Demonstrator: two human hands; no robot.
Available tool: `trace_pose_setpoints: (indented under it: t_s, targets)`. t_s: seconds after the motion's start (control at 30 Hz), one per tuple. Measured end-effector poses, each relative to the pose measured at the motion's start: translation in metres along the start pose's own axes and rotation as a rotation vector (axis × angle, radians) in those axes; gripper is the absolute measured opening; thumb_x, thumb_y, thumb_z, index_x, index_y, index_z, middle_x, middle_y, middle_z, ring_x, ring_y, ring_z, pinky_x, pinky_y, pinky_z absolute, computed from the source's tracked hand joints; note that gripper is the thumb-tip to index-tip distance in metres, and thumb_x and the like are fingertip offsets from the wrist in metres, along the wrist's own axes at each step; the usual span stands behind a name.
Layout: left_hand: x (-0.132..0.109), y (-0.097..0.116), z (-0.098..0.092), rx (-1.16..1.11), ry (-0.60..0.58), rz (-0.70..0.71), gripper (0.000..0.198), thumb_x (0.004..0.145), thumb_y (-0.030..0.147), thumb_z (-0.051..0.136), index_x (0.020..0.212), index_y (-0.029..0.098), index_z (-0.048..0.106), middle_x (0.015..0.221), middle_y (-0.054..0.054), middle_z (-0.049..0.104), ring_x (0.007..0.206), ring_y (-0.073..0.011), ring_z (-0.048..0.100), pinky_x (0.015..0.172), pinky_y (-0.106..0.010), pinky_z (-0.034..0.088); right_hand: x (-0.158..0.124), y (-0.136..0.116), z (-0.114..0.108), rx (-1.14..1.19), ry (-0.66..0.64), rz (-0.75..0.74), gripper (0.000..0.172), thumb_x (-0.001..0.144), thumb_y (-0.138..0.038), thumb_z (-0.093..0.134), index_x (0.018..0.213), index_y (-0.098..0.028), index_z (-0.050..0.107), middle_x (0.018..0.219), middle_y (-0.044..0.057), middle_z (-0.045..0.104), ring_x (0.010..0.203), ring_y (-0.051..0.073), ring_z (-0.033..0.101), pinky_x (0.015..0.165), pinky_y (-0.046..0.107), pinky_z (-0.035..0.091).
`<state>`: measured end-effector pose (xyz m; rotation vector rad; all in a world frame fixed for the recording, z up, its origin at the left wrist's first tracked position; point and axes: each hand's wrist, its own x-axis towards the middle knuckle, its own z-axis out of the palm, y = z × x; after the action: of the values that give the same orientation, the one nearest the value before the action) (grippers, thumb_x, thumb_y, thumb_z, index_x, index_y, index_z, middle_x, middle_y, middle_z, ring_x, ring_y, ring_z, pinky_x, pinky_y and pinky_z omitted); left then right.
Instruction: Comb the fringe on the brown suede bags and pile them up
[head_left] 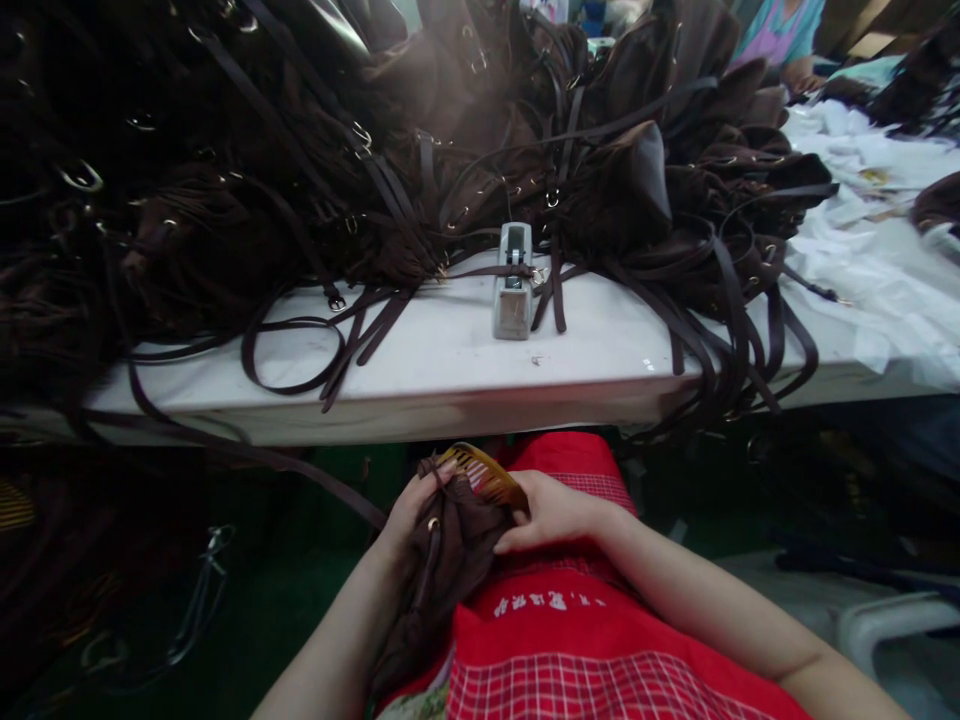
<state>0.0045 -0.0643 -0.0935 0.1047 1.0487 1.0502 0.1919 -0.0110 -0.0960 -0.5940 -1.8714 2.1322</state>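
On my lap, over a red apron (555,620), lies a dark brown bag (457,535) with a brass-coloured eyelet and a drawn cord at its top. My left hand (412,505) is closed around the bag's gathered top on the left side. An amber, see-through comb (495,478) with wide teeth lies across the bag's upper edge. Its right end is in my right hand (544,510), between thumb and fingers. Some of the right fingertips are hidden behind the comb and bag.
A white table (450,345) stands in front, heaped with brown bags (247,230) whose straps (739,300) hang over its edge. A grey tape dispenser (513,285) sits mid-table. White paper (862,240) covers the right side. Another person (780,40) is at the back right.
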Motion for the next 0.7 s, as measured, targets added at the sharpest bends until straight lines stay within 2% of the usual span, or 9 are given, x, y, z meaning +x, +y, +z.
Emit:
trace_pose_setpoints:
  t_s: [0.1, 0.2, 0.33, 0.4, 0.5, 0.57, 0.63, 0.7]
  targets:
    - [0.005, 0.001, -0.001, 0.030, 0.000, 0.019, 0.029, 0.073, 0.023, 0.067, 0.098, 0.007, 0.063, 0.081, -0.012, 0.073, 0.072, -0.0255, 0.070, 0.070, -0.033, 0.057, -0.007, 0.003, 0.000, -0.084, 0.008, 0.034, 0.044, 0.067, -0.027, 0.073, 0.108, -0.016, 0.060, 0.103, 0.003, 0.066, 0.093, 0.019, 0.060, 0.081, 0.026, 0.048]
    - [0.011, 0.002, -0.002, 0.006, 0.053, -0.006, 0.026, 0.073, 0.021, 0.067, 0.096, 0.010, 0.061, 0.077, -0.009, 0.072, 0.068, -0.0229, 0.070, 0.067, -0.031, 0.057, -0.012, 0.005, 0.002, -0.281, 0.067, 0.039, 0.026, 0.068, -0.013, 0.061, 0.095, -0.016, 0.062, 0.090, 0.000, 0.067, 0.080, 0.015, 0.060, 0.073, 0.022, 0.046]
    - [0.016, 0.002, -0.001, -0.036, 0.087, -0.027, 0.021, 0.072, 0.018, 0.070, 0.090, 0.013, 0.061, 0.070, -0.004, 0.070, 0.061, -0.0177, 0.068, 0.060, -0.025, 0.055, -0.016, 0.015, 0.006, -0.441, 0.220, 0.060, 0.011, 0.064, -0.008, 0.048, 0.067, -0.016, 0.056, 0.064, -0.004, 0.058, 0.058, 0.010, 0.050, 0.057, 0.019, 0.037]
    - [0.017, 0.003, -0.001, -0.017, 0.049, -0.002, 0.026, 0.071, 0.020, 0.071, 0.094, 0.013, 0.061, 0.073, -0.005, 0.070, 0.065, -0.0187, 0.068, 0.063, -0.026, 0.055, -0.017, 0.018, 0.004, -0.363, 0.265, 0.108, 0.007, 0.063, -0.011, 0.048, 0.061, -0.016, 0.051, 0.056, -0.005, 0.051, 0.052, 0.008, 0.044, 0.050, 0.019, 0.033]
    - [0.020, 0.008, -0.005, 0.128, -0.007, 0.057, 0.028, 0.072, 0.030, 0.073, 0.092, 0.012, 0.064, 0.075, -0.005, 0.068, 0.068, -0.0169, 0.066, 0.066, -0.025, 0.052, -0.020, 0.013, -0.002, 0.017, 0.290, 0.267, 0.004, 0.064, -0.019, 0.046, 0.062, -0.018, 0.050, 0.045, -0.007, 0.043, 0.038, 0.007, 0.036, 0.038, 0.018, 0.027]
    - [0.020, 0.016, -0.010, 0.339, -0.113, 0.098, 0.032, 0.068, 0.037, 0.076, 0.085, 0.011, 0.066, 0.076, -0.004, 0.067, 0.072, -0.0157, 0.064, 0.067, -0.022, 0.050, -0.023, 0.004, -0.007, 0.200, 0.311, 0.334, 0.006, 0.063, -0.024, 0.046, 0.062, -0.019, 0.048, 0.041, -0.008, 0.040, 0.031, 0.006, 0.030, 0.031, 0.018, 0.022]
    - [0.017, 0.025, -0.012, 0.566, -0.324, 0.081, 0.038, 0.064, 0.039, 0.079, 0.087, 0.011, 0.068, 0.083, -0.005, 0.068, 0.079, -0.0176, 0.063, 0.071, -0.022, 0.049, -0.023, -0.008, -0.011, 0.258, 0.328, 0.333, 0.006, 0.061, -0.024, 0.046, 0.060, -0.019, 0.048, 0.041, -0.008, 0.041, 0.030, 0.005, 0.028, 0.029, 0.018, 0.020]
    - [0.011, 0.031, -0.009, 0.723, -0.555, -0.014, 0.046, 0.061, 0.037, 0.081, 0.098, 0.012, 0.068, 0.092, -0.005, 0.068, 0.086, -0.0202, 0.062, 0.075, -0.025, 0.049, -0.019, -0.019, -0.013, 0.258, 0.330, 0.330, 0.006, 0.060, -0.024, 0.047, 0.059, -0.018, 0.049, 0.041, -0.008, 0.042, 0.029, 0.005, 0.028, 0.028, 0.017, 0.020]
